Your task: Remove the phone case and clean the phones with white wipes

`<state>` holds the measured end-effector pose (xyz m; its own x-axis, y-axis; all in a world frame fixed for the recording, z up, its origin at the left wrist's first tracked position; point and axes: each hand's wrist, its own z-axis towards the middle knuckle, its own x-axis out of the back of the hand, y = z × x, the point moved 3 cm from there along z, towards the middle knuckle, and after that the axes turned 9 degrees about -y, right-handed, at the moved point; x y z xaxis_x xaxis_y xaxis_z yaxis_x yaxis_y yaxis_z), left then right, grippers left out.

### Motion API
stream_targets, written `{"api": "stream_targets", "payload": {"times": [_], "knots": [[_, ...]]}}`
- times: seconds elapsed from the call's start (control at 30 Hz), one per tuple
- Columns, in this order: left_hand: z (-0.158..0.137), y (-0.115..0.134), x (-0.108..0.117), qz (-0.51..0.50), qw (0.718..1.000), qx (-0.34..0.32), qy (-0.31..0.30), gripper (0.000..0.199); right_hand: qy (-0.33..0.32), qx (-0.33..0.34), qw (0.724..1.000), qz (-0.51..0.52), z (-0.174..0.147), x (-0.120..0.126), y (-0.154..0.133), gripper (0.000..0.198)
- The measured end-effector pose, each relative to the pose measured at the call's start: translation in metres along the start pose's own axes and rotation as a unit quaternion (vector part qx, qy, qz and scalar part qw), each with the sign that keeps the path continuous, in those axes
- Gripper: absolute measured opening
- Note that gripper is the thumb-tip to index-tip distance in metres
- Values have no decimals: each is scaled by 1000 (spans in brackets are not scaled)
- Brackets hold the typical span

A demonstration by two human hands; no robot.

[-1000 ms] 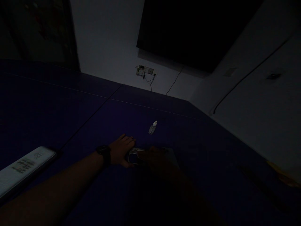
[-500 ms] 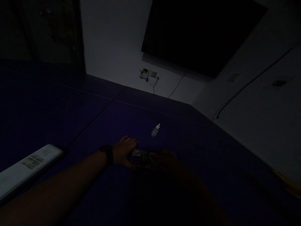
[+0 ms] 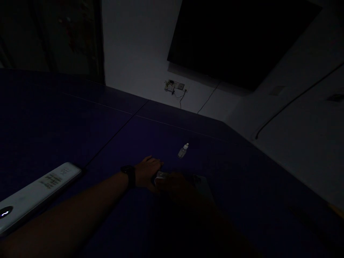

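Note:
On the dark blue surface [image 3: 129, 139], my left hand [image 3: 148, 172] lies flat with its fingers stretched out and a dark watch [image 3: 129, 175] on its wrist. Its thumb side is at the end of a pale, rounded-edged item that looks like a phone case [image 3: 161, 175]. My right hand [image 3: 174, 183] is closed and covers most of that item; what its fingers hold is too dark to make out. Just right of it lies a phone [image 3: 202, 182], partly hidden by the hand. A small clear dropper bottle [image 3: 182, 152] with a white top lies beyond both hands.
A long white device [image 3: 51, 182] with a label and a lit mark lies at the left. A large dark screen [image 3: 236, 39] hangs on the wall [image 3: 134, 46], above sockets with loose cables [image 3: 176, 87]. A black cord [image 3: 295, 98] runs along the right wall.
My right hand has moved left along the case-like item, covering more of it and uncovering the phone at its right. The view has shifted slightly left. My left hand stays at the item's end.

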<state>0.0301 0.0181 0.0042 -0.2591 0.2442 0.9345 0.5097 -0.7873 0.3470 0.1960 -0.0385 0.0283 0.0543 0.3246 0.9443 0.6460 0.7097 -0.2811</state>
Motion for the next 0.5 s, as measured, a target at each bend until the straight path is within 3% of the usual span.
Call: {"api": "stream_targets", "payload": {"times": [0.3,0.5], "knots": [[-1,-2,-3,17,1000,-1,9,98,20,-63,993,-97,10,10,2,27],[1,-4,-5,30,999,1,12,97,22,17,999,-28,1,5,-14,27]]}}
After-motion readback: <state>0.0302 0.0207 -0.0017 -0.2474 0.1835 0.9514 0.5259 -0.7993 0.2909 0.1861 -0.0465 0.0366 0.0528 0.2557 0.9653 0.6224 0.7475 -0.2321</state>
